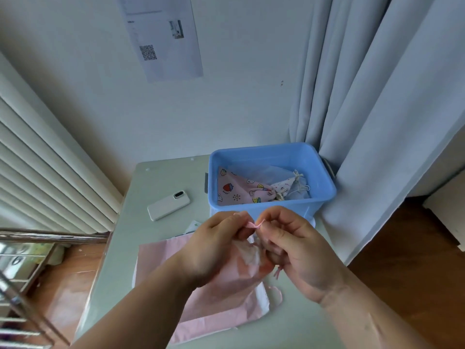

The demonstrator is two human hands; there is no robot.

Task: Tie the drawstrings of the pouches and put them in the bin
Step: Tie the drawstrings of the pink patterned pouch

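A pale pink pouch point(221, 293) lies on the table in front of me, its gathered mouth lifted between my hands. My left hand point(216, 245) and my right hand point(297, 250) each pinch an end of its pink drawstring point(254, 224), which loops between my fingertips just above the pouch's mouth. A loose drawstring tail point(276, 273) hangs below my right hand. Behind my hands stands a blue plastic bin point(271, 157) holding several tied pouches, among them a pink one with strawberry prints point(239, 190).
A white phone point(168, 204) lies face down on the pale green table point(161, 177), left of the bin. More pale fabric point(193, 226) peeks out behind my left hand. Grey curtains point(377, 96) hang right of the bin; a radiator stands left.
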